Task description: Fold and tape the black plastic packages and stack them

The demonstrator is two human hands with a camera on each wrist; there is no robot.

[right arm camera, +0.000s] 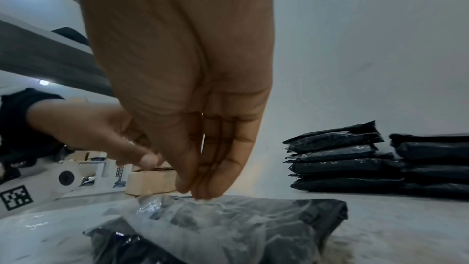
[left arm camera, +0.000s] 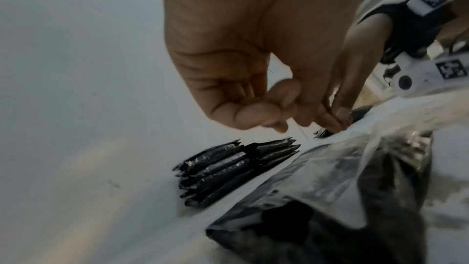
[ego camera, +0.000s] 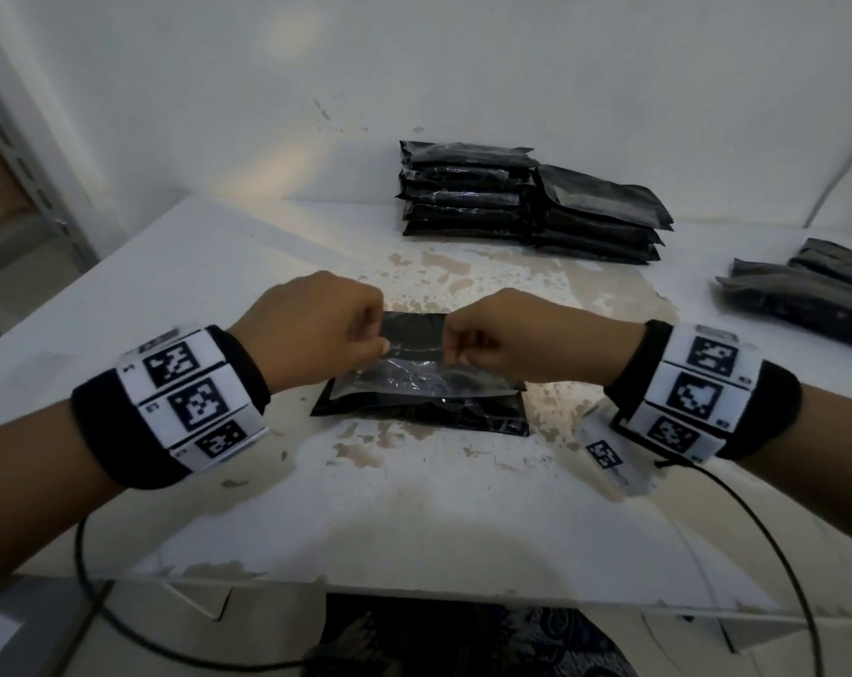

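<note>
A black plastic package [ego camera: 428, 408] lies flat on the white table [ego camera: 414, 520] in front of me. Its translucent flap [ego camera: 414, 368] is raised at the far edge. My left hand [ego camera: 382, 346] pinches the flap's left part and my right hand [ego camera: 450, 351] pinches it a little to the right. In the left wrist view the left hand [left arm camera: 291, 119] has curled fingers above the flap [left arm camera: 342, 158]. In the right wrist view the right hand [right arm camera: 198, 194] points down, fingertips on the plastic [right arm camera: 215, 218]. No tape is visible.
A stack of folded black packages [ego camera: 511, 202] stands at the back of the table against the wall. A looser pile of black packages [ego camera: 804, 295] lies at the right edge. A metal shelf [ego camera: 23, 163] stands at the left. Cables [ego camera: 780, 554] hang off the near edge.
</note>
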